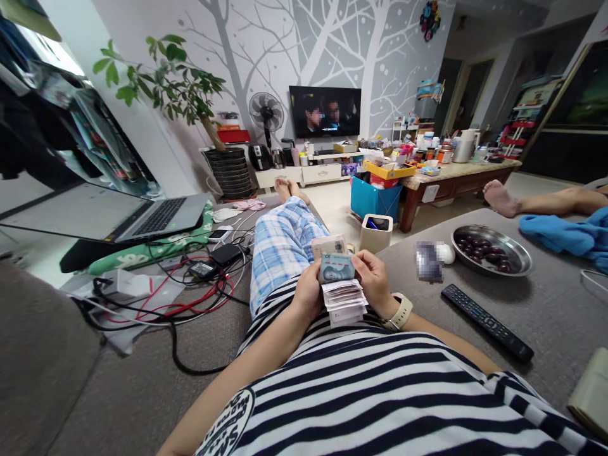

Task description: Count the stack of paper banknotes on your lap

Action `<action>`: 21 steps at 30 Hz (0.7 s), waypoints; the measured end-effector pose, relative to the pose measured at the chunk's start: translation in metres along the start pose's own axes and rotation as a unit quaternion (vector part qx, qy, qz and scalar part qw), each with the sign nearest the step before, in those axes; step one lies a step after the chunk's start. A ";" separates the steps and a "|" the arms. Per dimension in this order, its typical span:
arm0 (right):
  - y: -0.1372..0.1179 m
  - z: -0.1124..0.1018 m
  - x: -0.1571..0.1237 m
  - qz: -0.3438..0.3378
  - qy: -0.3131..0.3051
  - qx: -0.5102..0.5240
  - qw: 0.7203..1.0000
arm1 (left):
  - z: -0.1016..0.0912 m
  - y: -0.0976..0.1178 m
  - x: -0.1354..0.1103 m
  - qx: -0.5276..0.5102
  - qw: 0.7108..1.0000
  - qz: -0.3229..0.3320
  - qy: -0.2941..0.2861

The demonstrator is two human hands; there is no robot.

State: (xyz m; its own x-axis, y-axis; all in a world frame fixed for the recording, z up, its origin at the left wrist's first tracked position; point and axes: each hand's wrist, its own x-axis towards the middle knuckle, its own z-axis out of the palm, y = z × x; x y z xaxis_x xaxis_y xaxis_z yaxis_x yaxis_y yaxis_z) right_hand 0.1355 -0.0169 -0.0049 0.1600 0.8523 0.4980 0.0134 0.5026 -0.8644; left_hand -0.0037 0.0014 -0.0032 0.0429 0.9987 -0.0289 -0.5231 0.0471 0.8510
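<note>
A stack of banknotes (337,268) is held over my lap, between both hands. My left hand (308,290) grips the notes along their left side, thumb on top. At the upper right corner, my right hand (373,278) pinches the blue-green note on top. Below that note, a fan of pale folded note ends (344,301) hangs toward my striped shirt. A tan note edge shows behind, at the far side. My right wrist wears a pale watch (399,311). How many notes are in the stack cannot be made out.
Right on the sofa lie a remote control (487,322), a steel bowl (522,256) of dark fruit and a blue cloth (570,231), near another person's leg (546,204). Tangled cables (190,297) and a laptop (161,215) sit left. A bin (376,234) stands ahead.
</note>
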 end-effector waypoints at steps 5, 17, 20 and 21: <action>-0.002 0.000 -0.001 -0.003 -0.002 0.002 1.000 | 0.001 0.000 0.000 0.000 1.000 -0.002 0.005; 0.004 0.000 -0.002 0.015 -0.036 0.059 0.997 | 0.000 0.003 -0.001 -0.025 0.999 -0.029 -0.012; 0.005 0.000 -0.002 0.017 -0.048 0.061 0.997 | 0.002 0.003 -0.001 -0.040 0.998 -0.037 0.003; 0.006 0.001 -0.001 0.014 -0.038 0.050 0.998 | 0.003 0.004 -0.001 -0.042 0.998 -0.038 0.007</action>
State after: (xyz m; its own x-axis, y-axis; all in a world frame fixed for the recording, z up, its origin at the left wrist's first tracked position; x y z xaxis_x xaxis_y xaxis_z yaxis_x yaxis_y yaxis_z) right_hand 0.1349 -0.0145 -0.0104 0.0833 0.8726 0.4814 -0.0888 0.4876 -0.8685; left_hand -0.0034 0.0006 0.0013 0.0740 0.9923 -0.0988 -0.5878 0.1235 0.7995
